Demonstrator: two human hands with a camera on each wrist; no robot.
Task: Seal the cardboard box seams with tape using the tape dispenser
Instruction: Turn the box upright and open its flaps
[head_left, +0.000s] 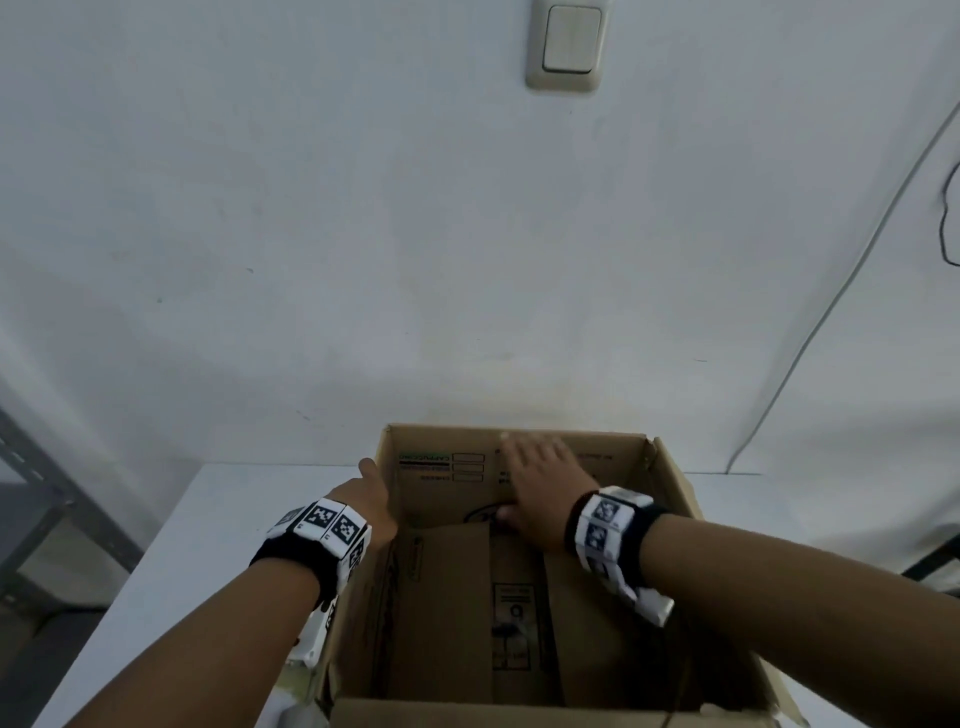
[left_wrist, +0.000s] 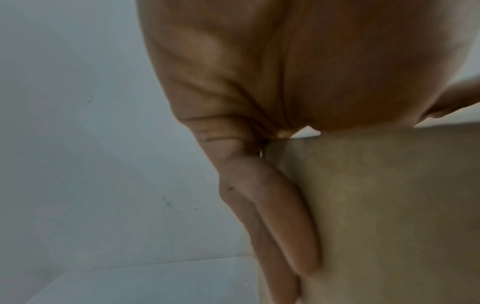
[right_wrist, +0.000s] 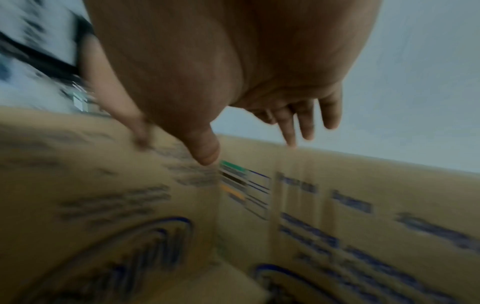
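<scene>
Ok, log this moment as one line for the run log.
box: open, on table | left hand: flat on outer left wall | right hand: open, reaching to far wall | tape dispenser: not seen | seams: untaped

L hand (head_left: 370, 503) fingers (left_wrist: 272, 216) straight, pointing down, thumb up. R hand (head_left: 540, 486) reaches fwd, palm down, fingers (right_wrist: 306, 121) spread, relaxed. Both forearms extended, marker bands on wrists.

Under the right hand (head_left: 540, 488) the cardboard box (head_left: 670, 488) gapes open; upright flaps wall it ahead and left. The left hand (head_left: 371, 501) lies outside the left flap, bare table (head_left: 208, 519) beside it.
</scene>
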